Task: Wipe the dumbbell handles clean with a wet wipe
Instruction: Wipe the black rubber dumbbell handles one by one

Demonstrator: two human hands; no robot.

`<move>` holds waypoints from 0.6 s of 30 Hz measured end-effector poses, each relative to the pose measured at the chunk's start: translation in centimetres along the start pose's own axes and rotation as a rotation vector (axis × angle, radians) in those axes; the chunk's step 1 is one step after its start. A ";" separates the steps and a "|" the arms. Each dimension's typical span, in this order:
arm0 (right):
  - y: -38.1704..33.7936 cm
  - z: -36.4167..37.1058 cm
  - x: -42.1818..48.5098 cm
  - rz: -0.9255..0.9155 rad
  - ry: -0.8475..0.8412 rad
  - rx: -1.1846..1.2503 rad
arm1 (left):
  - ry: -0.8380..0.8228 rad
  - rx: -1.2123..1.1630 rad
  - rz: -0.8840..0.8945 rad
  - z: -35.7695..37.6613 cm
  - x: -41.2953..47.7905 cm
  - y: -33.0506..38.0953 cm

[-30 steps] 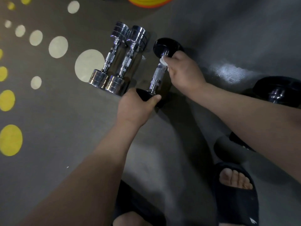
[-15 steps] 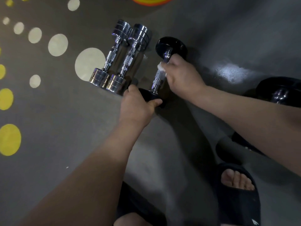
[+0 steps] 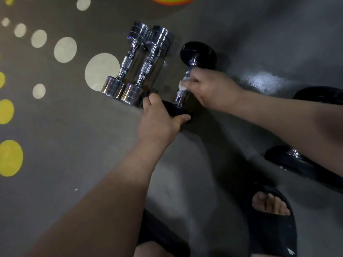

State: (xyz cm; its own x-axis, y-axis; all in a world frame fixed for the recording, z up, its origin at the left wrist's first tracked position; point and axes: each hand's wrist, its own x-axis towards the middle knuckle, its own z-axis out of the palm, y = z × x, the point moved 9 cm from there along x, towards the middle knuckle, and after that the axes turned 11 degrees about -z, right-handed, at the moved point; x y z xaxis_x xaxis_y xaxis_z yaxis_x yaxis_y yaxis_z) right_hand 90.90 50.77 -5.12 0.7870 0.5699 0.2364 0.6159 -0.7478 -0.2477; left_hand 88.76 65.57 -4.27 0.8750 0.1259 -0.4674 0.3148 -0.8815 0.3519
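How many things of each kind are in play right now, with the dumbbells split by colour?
Chrome dumbbells: 2
Black dumbbells: 2 (one half hidden behind the right forearm, taken as one)
Wipe: 1
Total: 5

No text, number or brand is readable; a small white mark (image 3: 291, 251) on the black slipper (image 3: 269, 235) is too small to read.

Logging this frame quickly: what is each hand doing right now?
Left hand: grips the black-headed dumbbell by its near end.
Right hand: holds a white wet wipe against its knurled chrome handle.
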 end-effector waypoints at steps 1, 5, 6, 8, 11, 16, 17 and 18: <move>1.5 -0.5 0.3 0.079 0.020 -0.017 | 0.003 0.004 0.003 0.0 0.0 0.0; 0.8 0.0 0.6 0.129 0.033 0.009 | 0.000 0.010 -0.006 0.1 0.0 -0.1; -0.8 0.6 0.6 0.032 0.003 0.030 | -0.002 0.011 -0.007 0.1 0.1 -0.2; -2.3 0.9 0.2 -0.087 -0.069 0.055 | -0.005 0.012 -0.001 0.1 0.0 -0.1; 0.4 -0.8 0.4 0.062 0.005 -0.013 | -0.006 0.010 0.005 0.0 0.0 0.0; -1.1 0.3 0.0 0.097 0.021 0.036 | -0.017 0.018 0.000 -0.1 0.2 -0.1; -2.1 0.8 -0.2 0.012 -0.015 0.074 | -0.020 0.017 0.001 0.0 0.2 -0.1; -2.4 1.0 -0.3 -0.046 -0.050 0.095 | -0.021 0.015 0.003 0.1 0.2 -0.1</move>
State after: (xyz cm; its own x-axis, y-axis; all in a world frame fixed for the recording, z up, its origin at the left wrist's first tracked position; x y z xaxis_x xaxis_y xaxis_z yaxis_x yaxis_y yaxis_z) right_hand 89.26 52.72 -5.50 0.7572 0.6209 0.2029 0.6501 -0.6864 -0.3259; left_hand 88.86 65.61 -4.43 0.8681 0.1140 -0.4831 0.3067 -0.8884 0.3415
